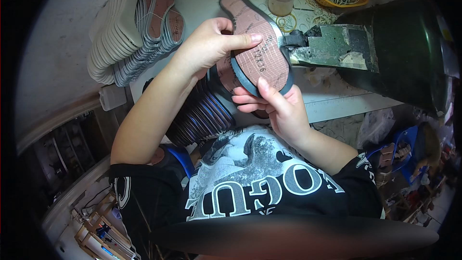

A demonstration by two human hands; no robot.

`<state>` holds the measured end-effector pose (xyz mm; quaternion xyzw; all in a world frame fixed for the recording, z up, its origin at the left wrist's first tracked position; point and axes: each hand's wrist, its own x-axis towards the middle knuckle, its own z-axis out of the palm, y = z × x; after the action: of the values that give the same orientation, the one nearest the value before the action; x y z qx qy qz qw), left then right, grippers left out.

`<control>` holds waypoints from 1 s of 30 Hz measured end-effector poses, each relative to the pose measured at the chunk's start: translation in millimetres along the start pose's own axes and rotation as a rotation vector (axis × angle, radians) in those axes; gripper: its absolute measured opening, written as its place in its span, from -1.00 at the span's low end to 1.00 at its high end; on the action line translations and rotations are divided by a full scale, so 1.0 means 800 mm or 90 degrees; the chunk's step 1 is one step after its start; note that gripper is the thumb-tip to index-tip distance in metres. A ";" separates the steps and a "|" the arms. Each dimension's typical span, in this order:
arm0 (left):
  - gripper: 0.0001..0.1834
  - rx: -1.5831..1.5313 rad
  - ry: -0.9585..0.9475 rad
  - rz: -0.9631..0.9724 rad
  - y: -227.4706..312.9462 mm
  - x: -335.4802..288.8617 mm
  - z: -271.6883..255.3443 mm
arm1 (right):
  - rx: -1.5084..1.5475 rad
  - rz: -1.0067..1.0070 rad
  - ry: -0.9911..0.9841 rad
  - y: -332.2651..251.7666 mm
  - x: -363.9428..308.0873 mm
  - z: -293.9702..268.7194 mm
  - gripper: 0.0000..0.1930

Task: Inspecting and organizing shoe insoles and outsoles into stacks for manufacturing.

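Between my two hands is a shoe insole board (248, 21), its pinkish face with grid lines and handwriting turned up and a dark band along its rim. Closed on its left edge, my left hand (209, 43) lays its thumb across the upper face. At the near, broad end, my right hand (284, 110) grips the edge, thumb on top and fingers curled below. The insole's right edge meets the small dark head (293, 39) of a green machine arm (332, 45); whether they touch, I cannot tell. Partly hidden beneath the insole is another pinkish piece (224, 74).
A row of dark sole pieces (202, 115) stands close to my body. Pale insoles (113, 33) and tied pink-grey ones (159, 17) are stacked at the far left. Behind the work are a red-tipped bottle (281, 1) and a yellow basket (358, 1). A dark green machine body (399, 53) fills the right.
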<state>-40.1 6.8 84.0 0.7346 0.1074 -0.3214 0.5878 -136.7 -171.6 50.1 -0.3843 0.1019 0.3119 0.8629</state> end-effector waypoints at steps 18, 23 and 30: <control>-0.59 0.276 -0.222 0.098 0.022 0.024 -0.045 | 0.040 0.056 0.043 -0.040 -0.001 0.012 -0.57; -0.58 0.338 -0.108 0.097 0.013 -0.008 -0.029 | 0.057 0.058 0.045 -0.043 0.008 0.002 -0.59; -0.52 0.311 -0.056 -0.002 -0.004 -0.022 -0.007 | -0.030 0.036 0.021 -0.045 0.027 -0.011 -0.62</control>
<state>-53.5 16.9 92.3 0.8402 0.0021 -0.3701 0.3963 -97.5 -186.1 56.9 -0.4064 0.1196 0.3319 0.8429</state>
